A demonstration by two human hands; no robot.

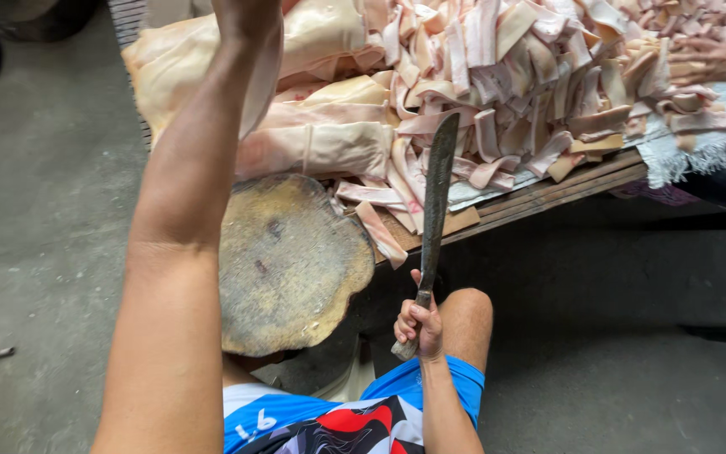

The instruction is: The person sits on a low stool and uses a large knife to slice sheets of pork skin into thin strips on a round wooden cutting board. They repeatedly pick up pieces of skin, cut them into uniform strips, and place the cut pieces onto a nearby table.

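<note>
My right hand (418, 324) grips the handle of a long dark machete (436, 189), its blade pointing up over the table's edge toward the meat pile. My left hand (245, 13) reaches far forward at the top of the view, mostly cut off, and lies on a large pale slab of pork skin (178, 59). Whether it grips the slab cannot be made out. Between my arms sits a round, worn wooden chopping block (287, 261), bare on top.
A wooden table (548, 189) carries a big heap of cut skin strips (531, 76) and folded slabs (329, 134). Another person's hand (716, 59) rests on the strips at top right. Concrete floor (44, 210) lies on the left and the right.
</note>
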